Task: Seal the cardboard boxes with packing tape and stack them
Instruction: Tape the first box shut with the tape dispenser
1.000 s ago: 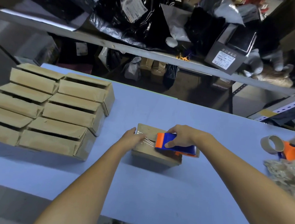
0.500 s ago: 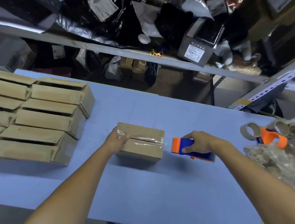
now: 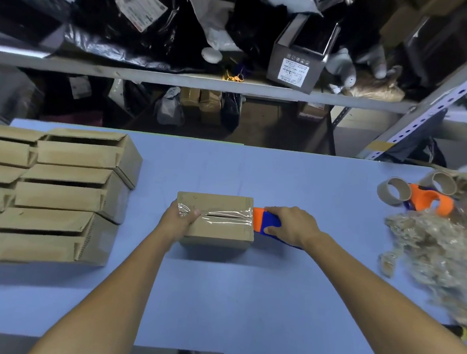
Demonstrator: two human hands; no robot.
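My left hand [image 3: 179,220] grips the nine o'clock end of the cardboard box [image 3: 216,233] at the centre of the table [image 3: 215,302] — clear tape [image 3: 229,214] spans its seam. My right hand [image 3: 293,225] clasps the tape dispenser [image 3: 266,222] at its three o'clock end. I note unsealed boxes [image 3: 64,198] at nine o'clock; the shelf carton label [image 3: 292,74] at twelve — unreadable.

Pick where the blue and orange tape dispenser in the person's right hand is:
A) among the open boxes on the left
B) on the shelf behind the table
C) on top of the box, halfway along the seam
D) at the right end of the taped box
D: the right hand holds the tape dispenser at the right end of the taped box, while the left hand grips the box's left end.
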